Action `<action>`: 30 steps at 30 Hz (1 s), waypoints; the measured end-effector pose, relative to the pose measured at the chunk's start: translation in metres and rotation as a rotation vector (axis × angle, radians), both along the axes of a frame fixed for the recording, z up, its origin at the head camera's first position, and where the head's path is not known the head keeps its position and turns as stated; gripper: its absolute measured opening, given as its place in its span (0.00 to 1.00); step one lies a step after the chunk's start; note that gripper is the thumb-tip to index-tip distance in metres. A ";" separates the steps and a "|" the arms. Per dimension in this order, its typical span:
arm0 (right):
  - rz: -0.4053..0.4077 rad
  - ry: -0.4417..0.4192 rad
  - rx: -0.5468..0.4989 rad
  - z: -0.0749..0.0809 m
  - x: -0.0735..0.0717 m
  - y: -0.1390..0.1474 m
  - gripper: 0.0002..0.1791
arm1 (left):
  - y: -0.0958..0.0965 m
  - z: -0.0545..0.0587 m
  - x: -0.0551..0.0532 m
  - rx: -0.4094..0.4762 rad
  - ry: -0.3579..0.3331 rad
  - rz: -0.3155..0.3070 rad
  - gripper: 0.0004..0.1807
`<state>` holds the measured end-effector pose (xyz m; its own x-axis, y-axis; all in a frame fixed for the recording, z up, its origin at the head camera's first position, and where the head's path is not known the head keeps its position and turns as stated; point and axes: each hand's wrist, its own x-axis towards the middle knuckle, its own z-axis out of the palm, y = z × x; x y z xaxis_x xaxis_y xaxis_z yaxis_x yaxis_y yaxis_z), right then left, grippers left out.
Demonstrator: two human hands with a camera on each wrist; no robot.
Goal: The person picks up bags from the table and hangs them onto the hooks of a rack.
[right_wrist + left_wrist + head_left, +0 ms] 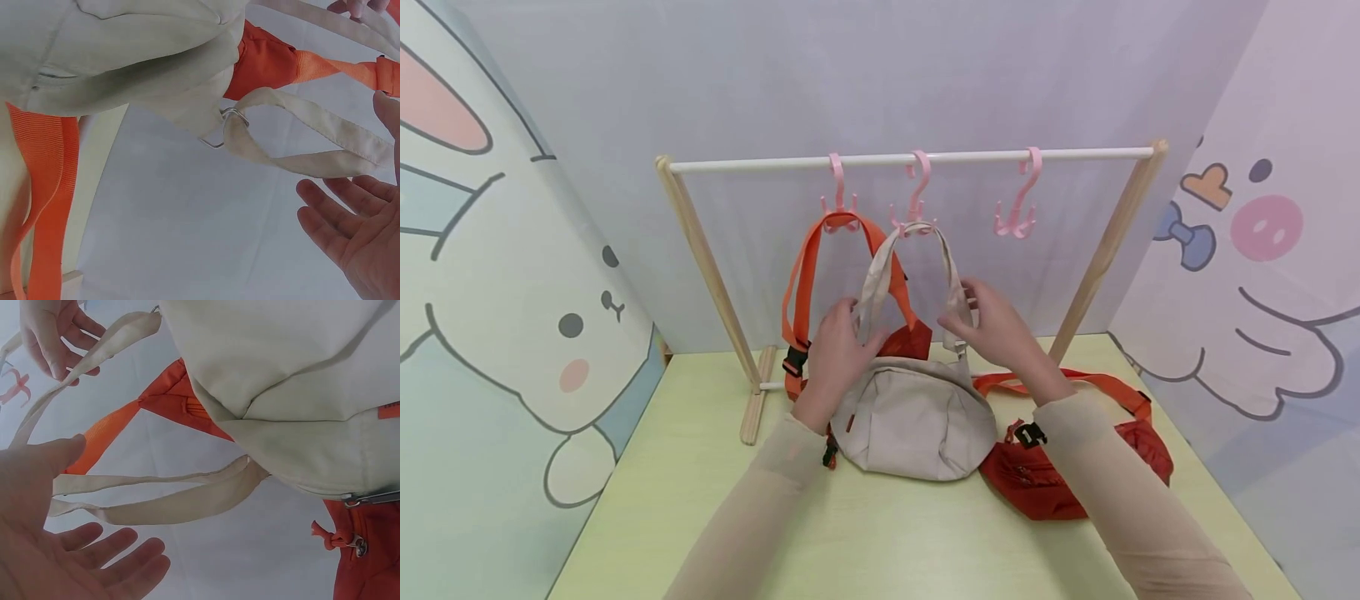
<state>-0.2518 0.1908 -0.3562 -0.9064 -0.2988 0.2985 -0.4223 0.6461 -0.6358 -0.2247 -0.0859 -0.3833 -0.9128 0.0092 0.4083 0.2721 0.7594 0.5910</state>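
Two hands, three bags and three pink hooks on one rack (706, 267). The left hand (838, 354) and the right hand (1000, 329) flank the strap (877, 275) of the beige bag (917, 417). Both hands are released, with fingers loosely extended; whether any fingertip brushes the strap cannot be told.

The beige bag lies between and below the hands, its strap rising to the middle hook (917, 200), above and between them. Its body is soft, rounded and creased, with a small red label (850, 422) on the side nearer the left hand.

The orange bag (913, 342) lies behind the beige one, between the hands; its strap loops over the left hook (838, 179), above the left hand. The red bag (1052, 487) rests on the table (655, 483), below the right hand and partly covered by the sleeve. The right hook (1022, 196) hangs above the right hand.

The left wrist view adds the beige bag's zip (375, 499) and the left hand's spread fingers; the right wrist view shows clearly a metal ring (234, 115) joining strap and bag, just beyond the right fingertips.
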 end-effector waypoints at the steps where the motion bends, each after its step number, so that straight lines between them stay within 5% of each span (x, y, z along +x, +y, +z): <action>1: -0.001 0.003 0.003 -0.001 0.001 0.001 0.43 | 0.000 -0.001 0.001 -0.004 0.000 0.002 0.40; 18: -0.050 0.023 0.111 -0.011 0.023 0.017 0.50 | -0.005 -0.008 0.030 -0.042 0.066 0.012 0.44; 30: -0.091 0.004 0.186 -0.019 0.039 0.040 0.53 | -0.005 -0.020 0.041 -0.065 0.149 -0.027 0.43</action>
